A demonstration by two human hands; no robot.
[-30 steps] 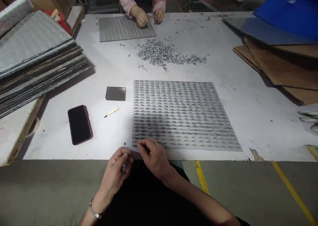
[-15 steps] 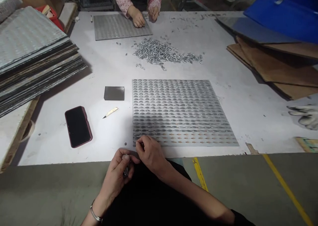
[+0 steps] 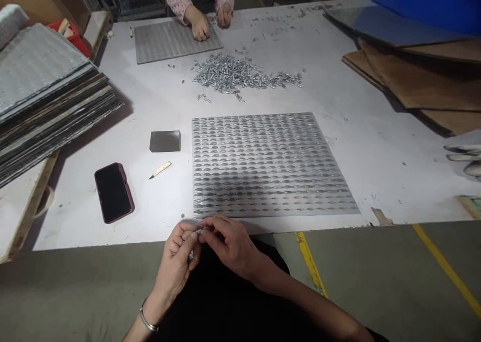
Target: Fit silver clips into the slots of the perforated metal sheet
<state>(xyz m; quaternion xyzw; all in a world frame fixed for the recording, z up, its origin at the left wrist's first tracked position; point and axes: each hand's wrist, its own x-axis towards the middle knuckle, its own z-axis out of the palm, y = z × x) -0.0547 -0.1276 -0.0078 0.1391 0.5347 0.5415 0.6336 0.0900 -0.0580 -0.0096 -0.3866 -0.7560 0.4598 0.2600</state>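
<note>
My left hand (image 3: 179, 254) is closed around several small silvery spindle-shaped metal pieces (image 3: 191, 254), mostly hidden in its fingers. My right hand (image 3: 231, 244) meets it fingertip to fingertip, pinching at a piece between the two hands; I cannot see that piece clearly. Both hands are at the table's front edge, just below a grey sheet (image 3: 330, 212) covered in rows of the same pieces. Along the sheet's lowest rows, small orange-brown marks show to the right of a few pieces at the left end.
Beyond the sheet lies a heap of loose pieces (image 3: 229, 73). To the left are a dark block (image 3: 165, 141), a small knife (image 3: 161, 169), a phone (image 3: 114, 193) and stacked sheets (image 3: 45, 71). A co-worker's hands (image 3: 201, 28) are over another sheet (image 3: 161, 41). Brown boards (image 3: 424, 81) lie right.
My right hand has left the sheet's lower left corner and come down to my left hand's fingertips. The view has shifted slightly.
</note>
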